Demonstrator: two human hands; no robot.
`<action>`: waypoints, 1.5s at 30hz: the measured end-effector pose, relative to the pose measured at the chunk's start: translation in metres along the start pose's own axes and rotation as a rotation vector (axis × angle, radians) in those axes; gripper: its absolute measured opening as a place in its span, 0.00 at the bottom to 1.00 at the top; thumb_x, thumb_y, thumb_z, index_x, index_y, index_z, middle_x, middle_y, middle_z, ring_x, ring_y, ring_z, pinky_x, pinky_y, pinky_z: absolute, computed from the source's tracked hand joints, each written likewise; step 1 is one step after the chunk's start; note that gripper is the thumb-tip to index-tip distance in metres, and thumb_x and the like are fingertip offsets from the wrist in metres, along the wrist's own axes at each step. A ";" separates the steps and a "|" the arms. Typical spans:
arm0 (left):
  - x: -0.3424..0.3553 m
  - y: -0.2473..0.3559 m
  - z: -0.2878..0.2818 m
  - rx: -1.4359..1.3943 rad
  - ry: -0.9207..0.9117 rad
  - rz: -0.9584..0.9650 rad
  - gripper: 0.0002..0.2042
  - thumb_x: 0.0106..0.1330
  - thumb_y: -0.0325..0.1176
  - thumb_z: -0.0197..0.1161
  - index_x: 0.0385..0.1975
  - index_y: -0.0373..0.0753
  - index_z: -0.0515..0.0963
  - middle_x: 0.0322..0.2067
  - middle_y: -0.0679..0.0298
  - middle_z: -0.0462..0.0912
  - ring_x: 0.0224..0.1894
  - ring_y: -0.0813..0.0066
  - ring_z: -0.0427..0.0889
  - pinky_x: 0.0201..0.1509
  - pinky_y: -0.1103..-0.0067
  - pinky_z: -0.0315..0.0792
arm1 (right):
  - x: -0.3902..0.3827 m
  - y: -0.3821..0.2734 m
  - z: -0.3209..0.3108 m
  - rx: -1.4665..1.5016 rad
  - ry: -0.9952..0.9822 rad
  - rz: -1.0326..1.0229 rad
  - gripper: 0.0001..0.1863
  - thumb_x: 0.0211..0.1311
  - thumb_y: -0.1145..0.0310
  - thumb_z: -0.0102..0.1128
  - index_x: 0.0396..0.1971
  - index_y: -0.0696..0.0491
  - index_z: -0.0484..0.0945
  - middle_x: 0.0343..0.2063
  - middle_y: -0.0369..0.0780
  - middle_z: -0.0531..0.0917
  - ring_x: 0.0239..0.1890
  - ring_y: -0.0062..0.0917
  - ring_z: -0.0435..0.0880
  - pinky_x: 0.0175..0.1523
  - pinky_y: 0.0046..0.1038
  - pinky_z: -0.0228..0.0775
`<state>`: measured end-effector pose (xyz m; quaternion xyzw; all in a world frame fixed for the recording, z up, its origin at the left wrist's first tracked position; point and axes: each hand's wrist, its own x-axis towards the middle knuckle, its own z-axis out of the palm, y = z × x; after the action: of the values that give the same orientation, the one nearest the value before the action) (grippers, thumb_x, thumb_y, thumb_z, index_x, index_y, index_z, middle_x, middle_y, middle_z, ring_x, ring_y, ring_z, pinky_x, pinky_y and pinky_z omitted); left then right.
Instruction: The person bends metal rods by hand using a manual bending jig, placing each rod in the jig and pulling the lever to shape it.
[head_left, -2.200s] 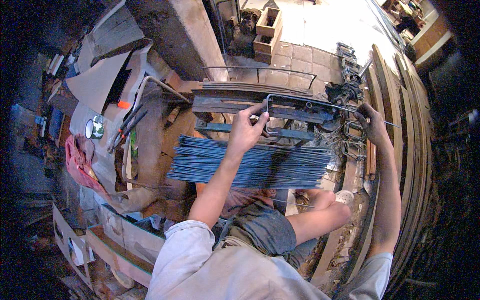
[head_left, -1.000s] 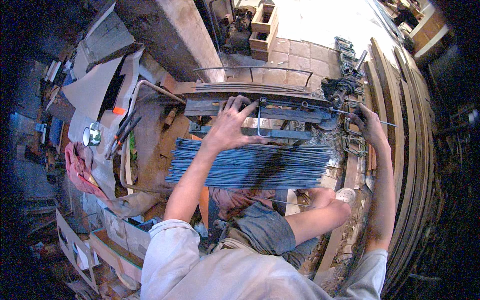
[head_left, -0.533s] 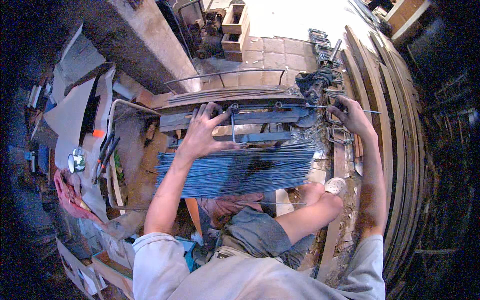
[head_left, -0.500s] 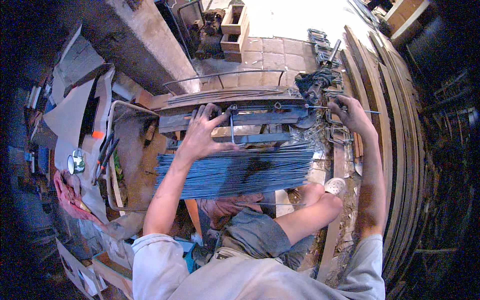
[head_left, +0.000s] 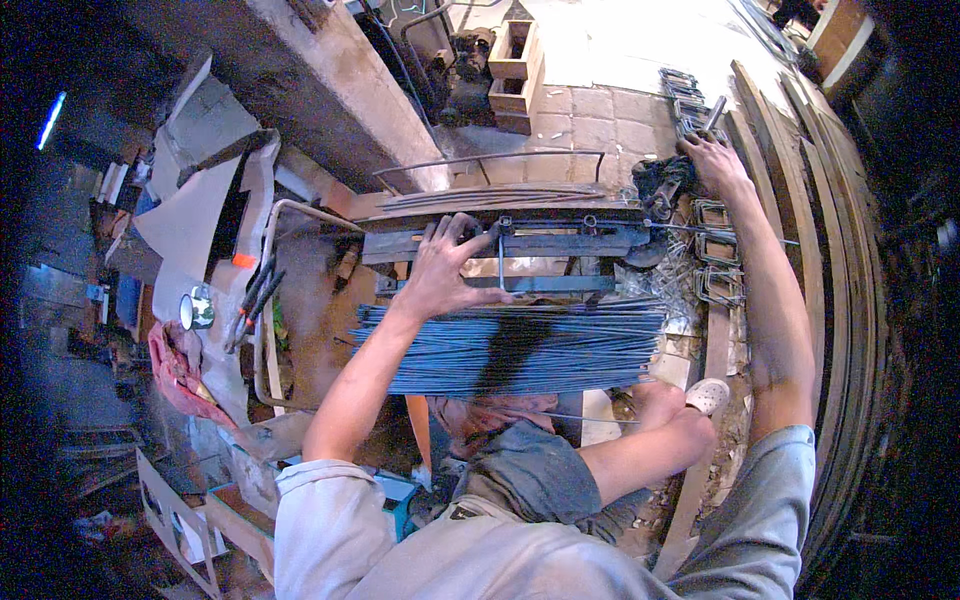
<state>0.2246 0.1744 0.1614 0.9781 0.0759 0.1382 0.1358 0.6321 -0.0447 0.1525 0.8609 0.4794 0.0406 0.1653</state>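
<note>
My left hand (head_left: 445, 265) rests with fingers spread on the metal bench (head_left: 585, 243), its thumb near the lower end of a short upright-looking metal bar (head_left: 502, 258). My right hand (head_left: 715, 162) is stretched far out, closed around a lever handle (head_left: 716, 112) above a dark cutter-like machine (head_left: 660, 185). A thin metal rod (head_left: 765, 237) sticks out to the right of the bench, touched by neither hand. Between my body and the bench lies a thick bundle of thin blue-grey rods (head_left: 520, 350). How the fingers wrap the lever is partly hidden.
Bent rectangular wire frames (head_left: 715, 250) hang or lie right of the bench. Long planks (head_left: 800, 200) run along the right. A wooden box (head_left: 514, 50) stands at the far side. On the left are cardboard (head_left: 190, 225), an enamel mug (head_left: 196, 308), pliers (head_left: 262, 295) and a red cloth (head_left: 178, 365).
My right hand has left the thin rod and moved away from me to the lever handle. The left hand stays at the same place on the bench. The whole view has shifted slightly.
</note>
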 end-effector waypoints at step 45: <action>-0.005 0.001 0.010 0.017 0.102 0.001 0.38 0.49 0.66 0.63 0.52 0.40 0.77 0.52 0.49 0.72 0.56 0.47 0.70 0.61 0.56 0.61 | -0.262 -0.099 -0.017 -0.066 0.244 0.477 0.20 0.56 0.67 0.55 0.49 0.56 0.73 0.41 0.45 0.81 0.51 0.37 0.76 0.63 0.42 0.58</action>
<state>0.2224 0.1700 0.1513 0.9709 0.0835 0.1873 0.1234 0.4072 -0.2118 0.1594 0.9324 0.2780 0.1974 0.1202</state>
